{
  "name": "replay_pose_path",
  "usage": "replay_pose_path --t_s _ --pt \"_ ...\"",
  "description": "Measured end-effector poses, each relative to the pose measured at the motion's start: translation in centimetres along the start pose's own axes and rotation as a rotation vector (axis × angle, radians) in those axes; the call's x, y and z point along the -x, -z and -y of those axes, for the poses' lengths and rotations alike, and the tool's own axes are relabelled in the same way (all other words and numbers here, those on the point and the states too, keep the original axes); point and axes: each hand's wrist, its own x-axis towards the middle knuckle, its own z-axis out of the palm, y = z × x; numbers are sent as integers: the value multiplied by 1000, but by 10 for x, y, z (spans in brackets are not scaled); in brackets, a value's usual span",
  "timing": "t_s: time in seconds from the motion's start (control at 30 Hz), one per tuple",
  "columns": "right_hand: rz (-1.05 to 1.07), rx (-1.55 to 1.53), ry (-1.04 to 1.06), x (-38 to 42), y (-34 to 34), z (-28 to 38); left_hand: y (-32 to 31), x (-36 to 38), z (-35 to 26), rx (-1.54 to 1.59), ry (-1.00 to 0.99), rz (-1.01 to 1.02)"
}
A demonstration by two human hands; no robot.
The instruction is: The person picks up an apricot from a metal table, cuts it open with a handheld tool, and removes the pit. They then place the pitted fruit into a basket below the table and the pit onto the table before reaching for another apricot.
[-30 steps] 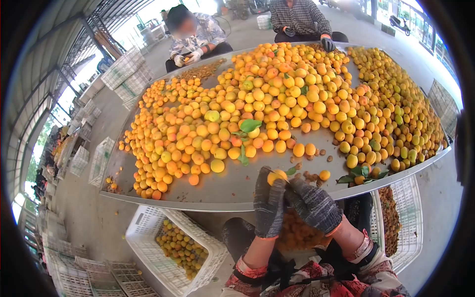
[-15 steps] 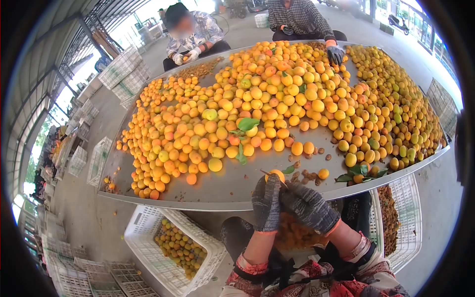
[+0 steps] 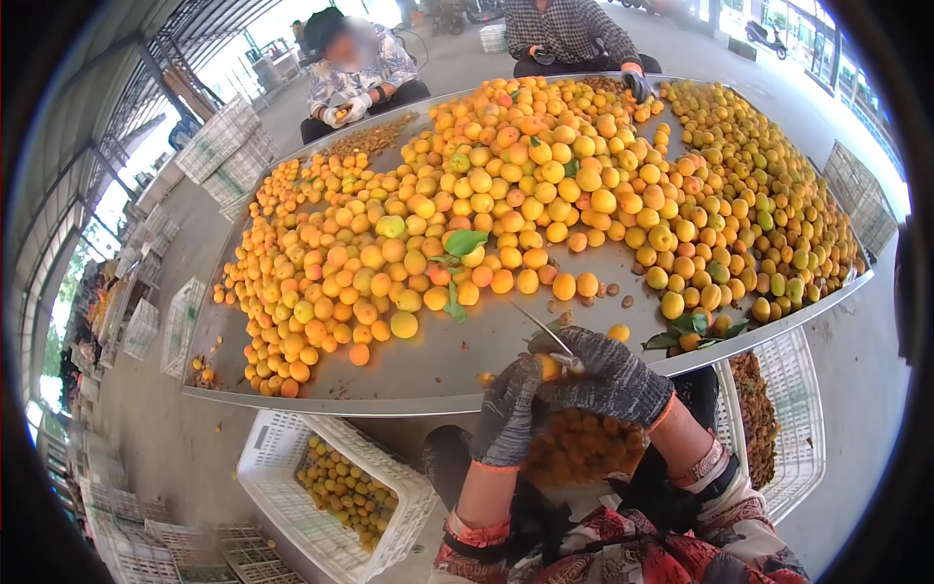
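Observation:
Both gloved hands meet low over the near edge of the metal table. My left hand, in a dark grey knit glove, is closed around an apricot, which shows between the two hands. Another bit of orange fruit shows at the outer side of that hand. My right hand, gloved alike, grips a small knife; its thin blade points up and away to the left, and the handle is mostly hidden in the fingers. Beyond lies a broad heap of apricots, with green leaves among them.
Greener apricots cover the table's right side. Below stand a white crate of greenish fruit and another crate with brown pits. Orange fruit lies between my knees. Two people work across the table. Stacked crates stand left.
My right hand has turned and risen over the apricot, and the knife blade now shows clearly. My left hand has shifted slightly left and down. The view has moved a little.

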Motion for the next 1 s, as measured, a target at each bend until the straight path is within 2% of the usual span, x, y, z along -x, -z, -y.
replay_pose_path --t_s 0.07,0.13,0.17,0.23,0.27,0.33,0.47,0.57,0.63,0.77,0.83,0.87,0.9,0.97,1.0 --pt "1 -64 27 1 -4 1 -4 2 1 9 19 -23" --pt "-116 193 -17 5 -11 7 -18 0 0 309 59 -113" --pt "-117 196 -18 9 -17 -2 -27 -1 -1 461 78 -155" --pt "-386 -245 58 16 -37 -27 -35 0 -4 765 118 -246" --pt "-384 -245 58 21 -41 -27 -36 3 -8 765 118 -247" --pt "-448 -1009 -139 26 -45 -25 -33 8 -17 757 110 -37" --pt "-369 -1097 -226 26 -42 -39 -22 7 -6 709 87 43" --pt "-358 -1222 -233 22 -41 -31 -18 3 4 729 83 -74" --pt "-397 -1416 -289 21 -35 -16 -8 -6 15 916 103 -73" --pt "-511 -1345 -372 25 -30 -8 -4 -7 18 823 -14 -79" --pt "-334 -1056 -399 41 -25 -22 -6 -7 16 816 -32 -125" --pt "-241 -1131 -424 49 -23 -30 -4 -8 15 817 -36 -127" --pt "-238 -1131 -424 49 -23 -28 -1 -8 14 810 -38 -92" --pt "-129 -463 -252 50 -21 -21 2 -11 18 805 -41 -61" --pt "-126 -464 -253 50 -21 -25 5 -14 22 843 -30 -34"
